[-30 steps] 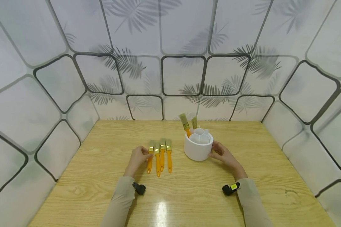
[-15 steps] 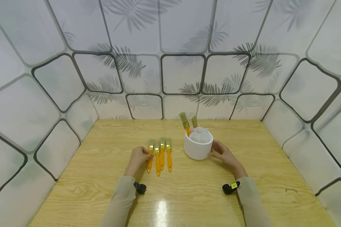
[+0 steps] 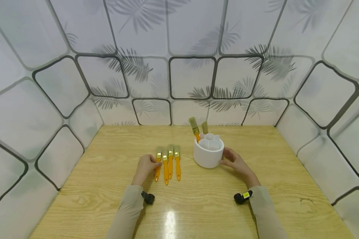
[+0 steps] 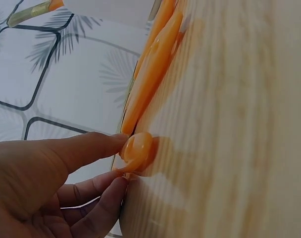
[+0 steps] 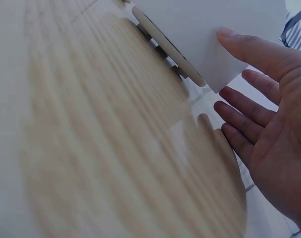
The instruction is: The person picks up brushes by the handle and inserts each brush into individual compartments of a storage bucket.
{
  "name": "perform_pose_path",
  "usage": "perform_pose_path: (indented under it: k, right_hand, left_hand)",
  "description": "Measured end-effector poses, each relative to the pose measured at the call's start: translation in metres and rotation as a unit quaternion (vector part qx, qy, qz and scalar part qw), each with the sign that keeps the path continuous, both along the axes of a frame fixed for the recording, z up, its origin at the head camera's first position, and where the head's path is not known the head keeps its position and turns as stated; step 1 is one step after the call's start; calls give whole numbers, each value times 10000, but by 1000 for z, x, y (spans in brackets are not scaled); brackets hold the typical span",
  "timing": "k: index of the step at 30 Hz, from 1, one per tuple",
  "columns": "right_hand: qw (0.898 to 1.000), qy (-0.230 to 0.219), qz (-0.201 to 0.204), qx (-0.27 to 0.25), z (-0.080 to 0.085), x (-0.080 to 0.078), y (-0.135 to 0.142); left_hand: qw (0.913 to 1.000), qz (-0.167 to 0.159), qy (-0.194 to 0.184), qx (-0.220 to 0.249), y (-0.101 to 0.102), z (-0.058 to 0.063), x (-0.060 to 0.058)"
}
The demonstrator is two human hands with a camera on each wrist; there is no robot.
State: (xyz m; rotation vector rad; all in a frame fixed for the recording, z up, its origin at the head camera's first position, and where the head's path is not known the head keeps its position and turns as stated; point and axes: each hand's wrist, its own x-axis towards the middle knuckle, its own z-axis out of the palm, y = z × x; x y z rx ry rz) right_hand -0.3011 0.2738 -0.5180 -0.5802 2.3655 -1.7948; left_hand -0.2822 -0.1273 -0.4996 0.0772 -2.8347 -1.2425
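Where the left hand (image 3: 145, 166) pinches it, the leftmost paintbrush (image 3: 157, 172) runs front to back, bristles (image 3: 159, 149) toward the wall (image 3: 192, 78).

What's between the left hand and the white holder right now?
In the head view: the brush the left hand pinches, then three more orange-handled brushes side by side, then bare tabletop up to the white holder.

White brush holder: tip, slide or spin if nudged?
Probably won't tip easily: the white brush holder looks wide and low. Sliding or spinning seems possible; dark pieces show under its base, though their function is unclear. The two brushes standing in it might sway, since their heads stick up above the rim.
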Motion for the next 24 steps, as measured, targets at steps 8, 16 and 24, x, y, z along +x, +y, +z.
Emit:
perform_pose_path:
  k: [8, 16, 24]
  right_hand:
    - [10000, -51, -20, 80, 13, 8, -4]
    - [10000, -4, -67, 48, -8, -3, 2]
    - [9999, -38, -145, 81, -10, -4, 3]
  left_hand:
    - [10000, 25, -28, -73, 1, 2, 1]
    - [9998, 114, -141, -126, 1, 3, 0]
    - [9998, 97, -199, 7, -2, 1, -1]
